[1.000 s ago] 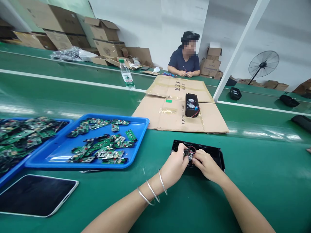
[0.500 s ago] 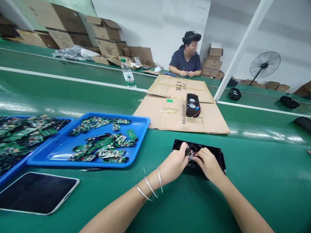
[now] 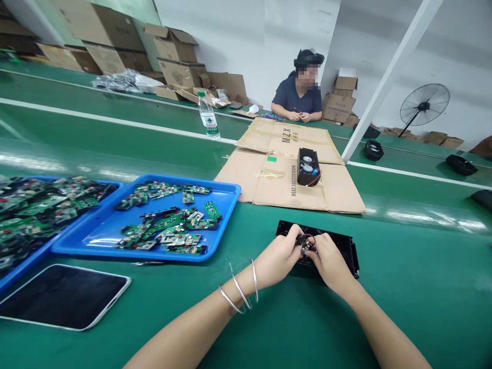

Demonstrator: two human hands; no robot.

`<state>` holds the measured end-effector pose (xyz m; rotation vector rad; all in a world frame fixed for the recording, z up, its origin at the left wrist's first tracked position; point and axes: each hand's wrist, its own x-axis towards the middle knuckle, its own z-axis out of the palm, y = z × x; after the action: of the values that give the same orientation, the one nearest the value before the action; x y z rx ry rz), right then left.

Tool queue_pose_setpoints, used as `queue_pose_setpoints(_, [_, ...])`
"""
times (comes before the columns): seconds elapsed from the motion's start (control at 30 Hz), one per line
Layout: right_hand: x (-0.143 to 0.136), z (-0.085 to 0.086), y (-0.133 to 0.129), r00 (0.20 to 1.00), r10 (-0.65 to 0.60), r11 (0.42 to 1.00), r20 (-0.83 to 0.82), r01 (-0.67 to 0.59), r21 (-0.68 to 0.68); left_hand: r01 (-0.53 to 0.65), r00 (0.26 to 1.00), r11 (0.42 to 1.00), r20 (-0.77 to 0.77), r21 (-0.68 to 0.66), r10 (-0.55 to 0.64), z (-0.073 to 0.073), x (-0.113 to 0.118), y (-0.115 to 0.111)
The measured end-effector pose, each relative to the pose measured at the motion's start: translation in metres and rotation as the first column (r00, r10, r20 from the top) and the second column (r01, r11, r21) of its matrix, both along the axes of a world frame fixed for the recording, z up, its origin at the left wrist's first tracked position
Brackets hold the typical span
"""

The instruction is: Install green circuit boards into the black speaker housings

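Observation:
A black speaker housing (image 3: 348, 250) lies on the green table in front of me, with its inside facing up. Over it, my left hand (image 3: 281, 256) is closed and pinches a small circuit board (image 3: 303, 243). My right hand (image 3: 331, 262) meets it from the other side, its fingertips pressed together on a thin wire (image 3: 309, 237) at the board. Reddish wire loops between the two hands. My fingers cover most of the board and the wire's end, so I cannot tell whether the two are joined.
Blue trays (image 3: 225, 225) of circuit boards stand on the left, behind a tablet (image 3: 65, 297). Ahead, flattened cardboard (image 3: 249, 177) carries another open speaker housing (image 3: 308, 168). A water bottle (image 3: 208, 118) stands beyond the trays. Across the tables sits a person (image 3: 296, 95).
My fingertips have drawn closer together around the board and wire, and the right hand has turned slightly. The whole view has shifted a little; the housing stays in place.

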<state>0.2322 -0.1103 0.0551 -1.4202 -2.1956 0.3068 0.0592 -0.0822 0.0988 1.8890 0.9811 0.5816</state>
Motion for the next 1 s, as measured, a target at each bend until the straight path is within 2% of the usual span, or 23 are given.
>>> queue_pose_setpoints(0.2, [0.015,0.017,0.001,0.995,-0.014,0.993,-0.102,0.001,-0.119,0.009,0.992,0.969,0.124,-0.246,0.022,0.004,-0.004,0.005])
queue_pose_setpoints(0.3, [0.028,0.028,0.001,0.996,-0.088,0.993,0.000,0.088,-0.078,0.033,0.991,0.937,0.136,-0.348,0.016,0.009,-0.010,0.009])
queue_pose_setpoints(0.37, [0.034,0.030,0.000,0.990,-0.083,0.991,0.116,0.093,-0.091,0.017,0.991,0.925,0.128,-0.380,0.035,0.012,-0.013,0.012])
queue_pose_setpoints(0.5, [0.035,0.024,-0.003,0.951,0.029,0.975,0.307,0.041,-0.217,-0.064,0.995,0.910,0.045,-0.409,0.090,0.011,-0.010,0.015])
queue_pose_setpoints(0.67, [0.028,0.018,-0.001,0.926,0.018,0.978,0.378,0.062,-0.199,-0.035,0.995,0.851,0.057,-0.524,0.076,0.006,-0.006,0.018])
queue_pose_setpoints(0.87, [0.039,0.026,0.002,0.943,0.015,0.978,0.332,0.055,-0.201,0.033,0.985,0.839,0.162,-0.543,0.066,0.000,-0.004,0.017])
queue_pose_setpoints(0.93, [0.057,0.031,0.004,0.944,-0.003,0.972,0.329,0.081,-0.222,0.032,0.978,0.863,0.195,-0.505,0.077,-0.001,-0.004,0.018])
queue_pose_setpoints(1.0, [0.084,0.037,0.005,0.930,-0.085,0.962,0.358,0.170,-0.213,-0.011,0.981,0.898,0.168,-0.440,0.095,-0.005,-0.005,0.025])
